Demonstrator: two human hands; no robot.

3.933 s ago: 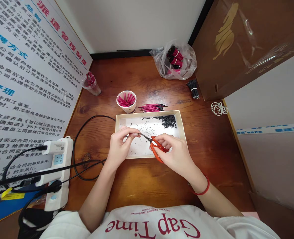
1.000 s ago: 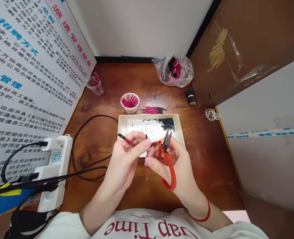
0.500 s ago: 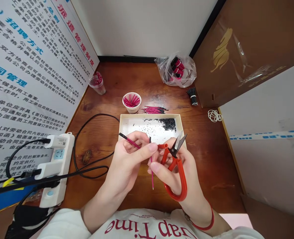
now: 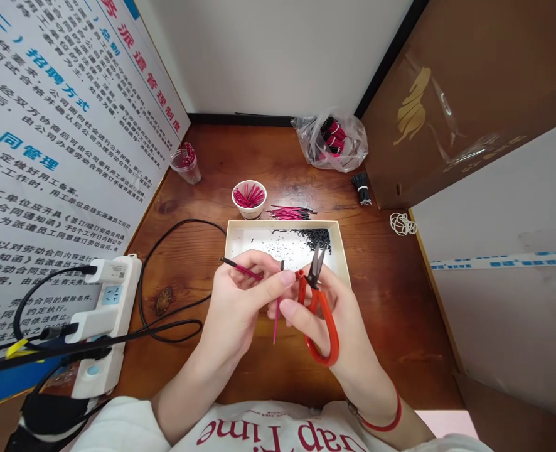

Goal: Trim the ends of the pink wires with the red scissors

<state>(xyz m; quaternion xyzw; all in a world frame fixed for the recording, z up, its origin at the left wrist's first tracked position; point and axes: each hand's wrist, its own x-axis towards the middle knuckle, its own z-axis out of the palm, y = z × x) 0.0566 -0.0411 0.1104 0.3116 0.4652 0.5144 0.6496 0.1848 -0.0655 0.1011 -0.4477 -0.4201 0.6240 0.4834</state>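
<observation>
Pinching a pink wire in the left fingers, letting it jut just below them, and cradling cutters in the curled right fingers, blades closer together than a moment ago, so seemingly handling, not snipping!

"How's the light?"
"Bright and fairly even, the source out of view. The polished bench takes a pale sheen behind the tray, and white glare streaks the brown box."
"Anything dim?"
"The lower right corner."
"Sharpness?"
"The scissors look clear; the tray's smallest specks don't resolve."
"Distortion?"
"Wide-angle: the sign stretches towards the left edge."
</observation>
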